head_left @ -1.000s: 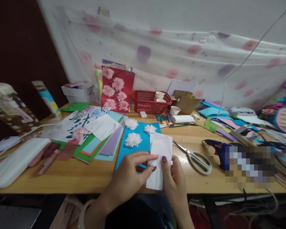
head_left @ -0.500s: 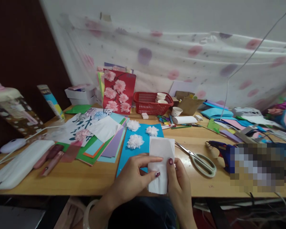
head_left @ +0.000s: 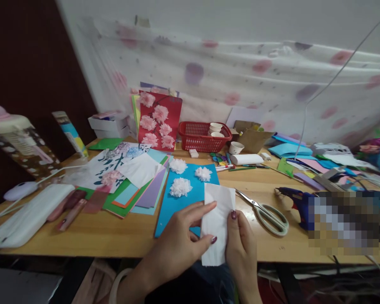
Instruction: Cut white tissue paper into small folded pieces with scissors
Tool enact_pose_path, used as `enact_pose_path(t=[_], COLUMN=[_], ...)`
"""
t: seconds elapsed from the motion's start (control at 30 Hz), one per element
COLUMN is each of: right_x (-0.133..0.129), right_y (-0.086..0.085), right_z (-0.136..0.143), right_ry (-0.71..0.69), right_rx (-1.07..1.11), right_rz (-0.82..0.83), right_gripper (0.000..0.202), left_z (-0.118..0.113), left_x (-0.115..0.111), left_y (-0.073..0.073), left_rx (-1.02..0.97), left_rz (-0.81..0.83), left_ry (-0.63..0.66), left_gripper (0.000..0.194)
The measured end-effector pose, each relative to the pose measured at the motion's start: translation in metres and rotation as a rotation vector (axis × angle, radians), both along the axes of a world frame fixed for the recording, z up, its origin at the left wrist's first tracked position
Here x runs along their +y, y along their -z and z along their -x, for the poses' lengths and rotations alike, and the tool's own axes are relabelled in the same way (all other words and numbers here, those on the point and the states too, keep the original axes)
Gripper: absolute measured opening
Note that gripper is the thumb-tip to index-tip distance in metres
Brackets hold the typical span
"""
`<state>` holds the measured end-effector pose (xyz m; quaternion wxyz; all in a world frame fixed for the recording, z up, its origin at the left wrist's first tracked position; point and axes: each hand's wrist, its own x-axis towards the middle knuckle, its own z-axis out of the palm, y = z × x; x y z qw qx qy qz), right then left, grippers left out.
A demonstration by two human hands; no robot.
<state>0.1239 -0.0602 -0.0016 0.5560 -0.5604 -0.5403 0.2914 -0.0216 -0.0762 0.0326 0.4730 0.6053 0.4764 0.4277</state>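
One limp white rectangular tissue-paper piece (head_left: 218,223), seen from the head, partly hides the right side of the blue rectangular card (head_left: 171,211). The right hand (head_left: 243,245) pinches its edge, apparently steadying it; the left hand (head_left: 180,234) spreads thumb and forefinger across it.

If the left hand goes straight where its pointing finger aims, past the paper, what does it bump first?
Beyond the paper, probably the scissors, but the left hand might pass above them; depth is unclear.
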Motion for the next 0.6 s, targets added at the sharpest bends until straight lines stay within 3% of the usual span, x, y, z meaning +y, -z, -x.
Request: enact_pose_path(t=[0.13, 0.27, 0.43, 0.6], right_x=[0.001, 0.0, -0.001, 0.0], right_y=[-0.007, -0.012, -0.007, -0.007], right_z=[-0.003, -0.006, -0.005, -0.005], right_ry=[-0.029, 0.031, 0.114, 0.078], right_rx=[0.086, 0.091, 0.138, 0.223], right_rz=[0.03, -0.009, -0.02, 0.016], right_gripper=[0.042, 0.039, 0.038, 0.042], left_z=[0.003, 0.006, 0.007, 0.01], left_x=[-0.004, -0.01, -0.012, -0.012], left_y=[-0.004, -0.006, -0.004, -0.005], left_rx=[0.044, 0.084, 0.071, 0.088], left_rz=[-0.011, 0.027, 0.064, 0.04], left_ry=[0.035, 0.119, 0.092, 0.098], left_gripper=[0.057, 0.061, 0.062, 0.065])
